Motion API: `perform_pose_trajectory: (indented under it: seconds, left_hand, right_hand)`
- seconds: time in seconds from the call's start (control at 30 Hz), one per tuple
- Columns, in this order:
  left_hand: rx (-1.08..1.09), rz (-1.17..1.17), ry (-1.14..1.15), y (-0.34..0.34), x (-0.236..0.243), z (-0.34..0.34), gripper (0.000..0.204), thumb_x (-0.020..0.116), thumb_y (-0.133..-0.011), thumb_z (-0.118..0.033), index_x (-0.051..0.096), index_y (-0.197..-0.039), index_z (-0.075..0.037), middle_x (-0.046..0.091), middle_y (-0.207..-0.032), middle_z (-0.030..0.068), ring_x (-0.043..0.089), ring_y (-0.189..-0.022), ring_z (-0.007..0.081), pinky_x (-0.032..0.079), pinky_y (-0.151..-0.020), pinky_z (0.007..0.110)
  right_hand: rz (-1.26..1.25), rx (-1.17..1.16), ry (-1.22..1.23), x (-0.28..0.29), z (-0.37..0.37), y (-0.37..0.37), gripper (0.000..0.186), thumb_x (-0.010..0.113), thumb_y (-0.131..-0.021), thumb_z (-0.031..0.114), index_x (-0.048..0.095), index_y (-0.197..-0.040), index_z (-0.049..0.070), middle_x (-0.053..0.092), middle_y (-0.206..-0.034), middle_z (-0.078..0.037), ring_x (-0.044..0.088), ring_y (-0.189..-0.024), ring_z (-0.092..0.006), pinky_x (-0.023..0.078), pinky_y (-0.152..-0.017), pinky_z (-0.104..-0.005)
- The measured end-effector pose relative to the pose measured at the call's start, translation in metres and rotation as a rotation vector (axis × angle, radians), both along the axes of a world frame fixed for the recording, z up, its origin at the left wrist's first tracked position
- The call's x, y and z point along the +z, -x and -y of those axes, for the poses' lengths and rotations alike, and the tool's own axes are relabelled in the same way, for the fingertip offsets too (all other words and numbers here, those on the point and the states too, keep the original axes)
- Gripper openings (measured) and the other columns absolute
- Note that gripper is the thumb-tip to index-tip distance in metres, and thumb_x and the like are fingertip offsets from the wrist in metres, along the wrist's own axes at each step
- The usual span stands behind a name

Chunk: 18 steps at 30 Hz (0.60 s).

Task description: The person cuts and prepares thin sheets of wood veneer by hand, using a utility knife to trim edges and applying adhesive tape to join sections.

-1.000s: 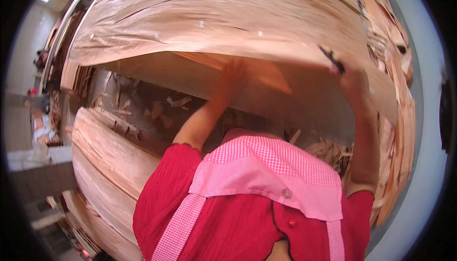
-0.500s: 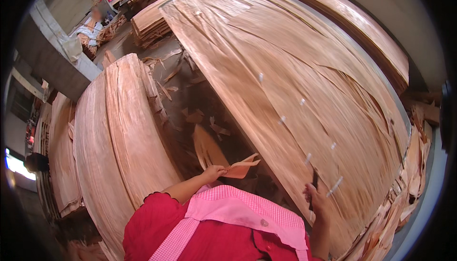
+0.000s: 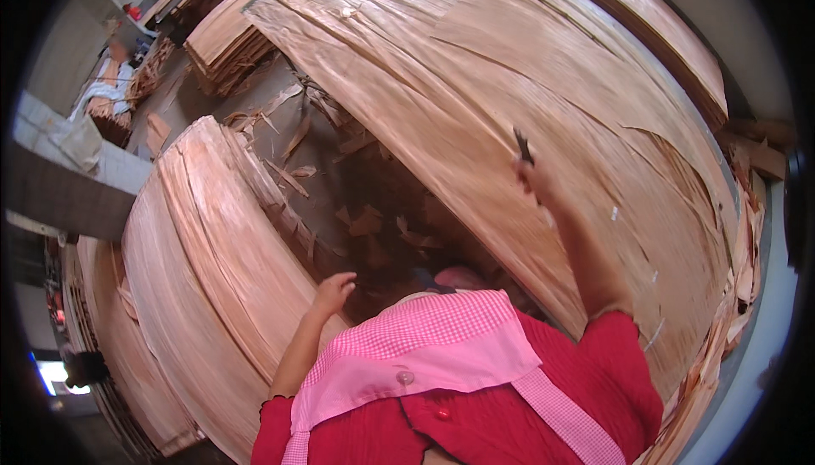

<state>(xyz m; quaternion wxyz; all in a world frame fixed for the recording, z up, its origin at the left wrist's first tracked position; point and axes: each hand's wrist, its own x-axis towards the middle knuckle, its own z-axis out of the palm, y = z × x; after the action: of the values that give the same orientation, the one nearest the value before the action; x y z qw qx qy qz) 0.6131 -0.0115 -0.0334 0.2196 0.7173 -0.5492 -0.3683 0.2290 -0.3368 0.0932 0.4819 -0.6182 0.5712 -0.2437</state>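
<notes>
A large reddish-tan sheet of wood veneer (image 3: 475, 126), creased and wavy, spreads across the right side. Over its left half is my right hand (image 3: 533, 178), closed around a slim dark tool (image 3: 522, 144). The tool's tip points away from me; its exact kind I cannot make out. My left hand (image 3: 335, 291) is apart from the sheet, near the inner edge of a stack of veneer (image 3: 212, 202) on the left. Its fingers are loosely extended, with nothing in them. Small white bits (image 3: 615, 212) lie on the sheet's right part.
Torn veneer scraps (image 3: 365, 221) litter the dark floor of the gap between the stacks. Another veneer pile (image 3: 227, 58) stands farther back. A grey beam (image 3: 68, 185) crosses at left. Ragged strips (image 3: 722, 329) hang along the right edge. A person (image 3: 116, 53) is at far left.
My left hand has let go of a folded veneer piece and moved left. My right hand, with the dark tool, has reached farther out over the sheet. The view has turned.
</notes>
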Motion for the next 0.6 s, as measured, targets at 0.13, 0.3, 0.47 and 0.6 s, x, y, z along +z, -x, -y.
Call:
perform_pose_trajectory:
  seconds: [0.13,0.3,0.47,0.6]
  left_hand:
    - [-0.007,0.048,0.218,-0.077,0.033,0.142,0.026,0.055,-0.081,-0.012,0.059,-0.105,-0.003,0.059,-0.105,0.0142,0.056,-0.099,0.028,0.045,-0.085,0.033]
    - [-0.156,0.041,0.399,-0.159,0.08,0.331,0.025,0.056,-0.081,-0.011,0.058,-0.105,-0.003,0.059,-0.106,0.0138,0.055,-0.1,0.0281,0.044,-0.085,0.033]
    - [-0.069,0.176,0.353,-0.242,0.097,0.5,0.022,0.053,-0.083,-0.015,0.059,-0.1,-0.003,0.059,-0.092,0.0144,0.058,-0.083,0.0289,0.046,-0.072,0.036]
    - [0.142,0.229,0.501,-0.257,0.086,0.669,0.043,0.057,-0.081,-0.034,0.052,-0.113,-0.006,0.056,-0.102,0.0156,0.055,-0.091,0.0293,0.045,-0.075,0.037]
  right_hand:
    - [-0.207,-0.147,0.23,-0.022,0.148,-0.055,0.025,0.064,-0.076,0.028,0.06,-0.085,0.005,0.053,-0.059,-0.003,0.047,-0.048,-0.012,0.039,-0.046,-0.0299]
    - [-0.673,-0.128,0.675,-0.07,0.305,-0.088,0.035,0.068,-0.071,0.028,0.062,-0.097,0.005,0.062,-0.07,-0.01,0.058,-0.064,-0.0213,0.045,-0.061,-0.0367]
    - [-0.923,-0.228,0.273,-0.08,0.352,-0.098,0.032,0.058,-0.077,0.035,0.063,-0.098,0.011,0.063,-0.088,-0.015,0.061,-0.082,-0.0304,0.047,-0.074,-0.0403]
    - [-0.834,-0.345,0.307,-0.083,0.343,-0.095,0.034,0.061,-0.075,0.033,0.063,-0.099,0.01,0.063,-0.089,-0.015,0.061,-0.082,-0.0295,0.046,-0.071,-0.0388]
